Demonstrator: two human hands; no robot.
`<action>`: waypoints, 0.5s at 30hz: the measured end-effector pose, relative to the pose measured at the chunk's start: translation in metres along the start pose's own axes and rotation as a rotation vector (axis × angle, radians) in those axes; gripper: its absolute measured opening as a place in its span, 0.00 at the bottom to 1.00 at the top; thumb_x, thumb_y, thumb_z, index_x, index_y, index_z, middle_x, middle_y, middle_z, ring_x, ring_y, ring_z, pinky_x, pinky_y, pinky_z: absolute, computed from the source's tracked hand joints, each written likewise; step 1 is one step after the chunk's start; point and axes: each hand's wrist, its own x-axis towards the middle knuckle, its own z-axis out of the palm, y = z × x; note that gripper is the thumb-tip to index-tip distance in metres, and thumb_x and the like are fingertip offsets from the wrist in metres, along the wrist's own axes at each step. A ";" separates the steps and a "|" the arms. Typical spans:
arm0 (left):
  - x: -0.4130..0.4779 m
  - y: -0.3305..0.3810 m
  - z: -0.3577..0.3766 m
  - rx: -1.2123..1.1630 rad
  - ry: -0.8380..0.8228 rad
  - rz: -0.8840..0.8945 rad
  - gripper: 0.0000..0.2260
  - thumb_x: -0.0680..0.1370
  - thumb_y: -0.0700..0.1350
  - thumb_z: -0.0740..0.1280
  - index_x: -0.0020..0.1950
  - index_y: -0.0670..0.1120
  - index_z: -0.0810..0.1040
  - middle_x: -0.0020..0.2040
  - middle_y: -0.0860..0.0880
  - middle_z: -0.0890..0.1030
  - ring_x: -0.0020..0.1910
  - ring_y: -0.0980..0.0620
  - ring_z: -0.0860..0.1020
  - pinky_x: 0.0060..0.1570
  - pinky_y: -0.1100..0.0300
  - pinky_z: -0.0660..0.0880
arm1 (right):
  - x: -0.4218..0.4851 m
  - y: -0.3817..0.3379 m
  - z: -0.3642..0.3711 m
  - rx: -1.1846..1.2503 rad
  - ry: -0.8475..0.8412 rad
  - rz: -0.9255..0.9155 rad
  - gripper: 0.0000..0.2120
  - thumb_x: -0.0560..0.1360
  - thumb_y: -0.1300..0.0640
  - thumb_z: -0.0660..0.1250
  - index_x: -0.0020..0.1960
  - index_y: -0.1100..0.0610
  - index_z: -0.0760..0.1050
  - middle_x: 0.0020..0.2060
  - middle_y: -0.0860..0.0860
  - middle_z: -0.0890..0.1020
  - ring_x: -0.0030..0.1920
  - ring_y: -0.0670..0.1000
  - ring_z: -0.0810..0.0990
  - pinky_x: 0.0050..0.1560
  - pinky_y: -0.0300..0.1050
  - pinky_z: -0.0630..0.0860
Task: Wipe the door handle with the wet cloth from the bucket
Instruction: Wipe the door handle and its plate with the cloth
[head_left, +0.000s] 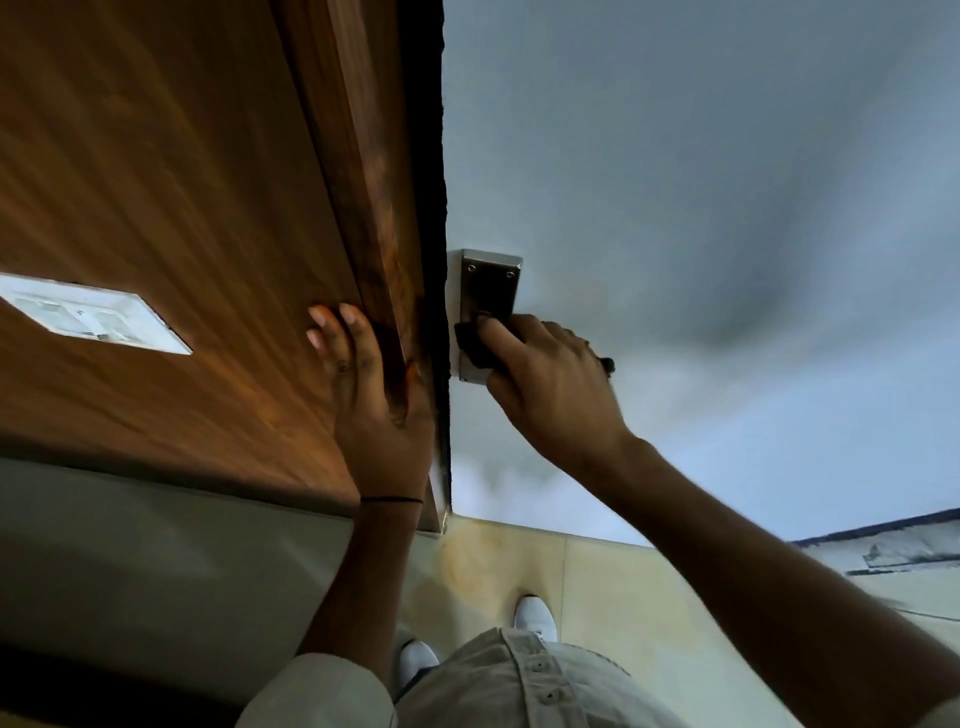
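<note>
A metal handle plate (491, 283) with two screws is fixed on the pale grey door (675, 208). My right hand (550, 384) presses a dark cloth (470, 345) against the plate's lower part, and the hand hides the handle lever apart from a dark tip (608, 365) at its right. My left hand (376, 410) lies flat with fingers spread on the brown wooden frame (363, 208) just left of the door's edge. No bucket is in view.
A white switch plate (96, 314) sits on the wooden panel at the left. Below are pale floor tiles (597, 582), my two white shoes (535, 616) and my light shirt. A dark-edged strip runs along the floor at the far right.
</note>
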 end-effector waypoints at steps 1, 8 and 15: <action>0.000 0.000 -0.001 -0.003 0.000 0.000 0.33 0.79 0.43 0.69 0.79 0.40 0.55 0.80 0.36 0.56 0.80 0.39 0.53 0.73 0.42 0.65 | -0.005 0.007 -0.005 0.024 -0.018 -0.028 0.21 0.74 0.58 0.61 0.67 0.56 0.74 0.56 0.57 0.81 0.53 0.63 0.79 0.50 0.53 0.76; 0.000 0.006 -0.001 -0.031 -0.005 -0.004 0.32 0.80 0.41 0.68 0.79 0.39 0.55 0.79 0.35 0.56 0.80 0.38 0.53 0.77 0.55 0.59 | -0.024 0.024 -0.013 0.079 0.029 -0.026 0.25 0.71 0.63 0.66 0.68 0.59 0.76 0.63 0.55 0.81 0.58 0.61 0.80 0.56 0.53 0.78; 0.000 0.000 -0.001 -0.082 -0.006 0.032 0.31 0.81 0.40 0.67 0.79 0.39 0.55 0.79 0.35 0.55 0.80 0.40 0.51 0.78 0.49 0.58 | -0.019 0.014 -0.008 0.078 0.038 -0.059 0.26 0.71 0.65 0.67 0.68 0.59 0.76 0.64 0.57 0.81 0.59 0.62 0.80 0.56 0.53 0.77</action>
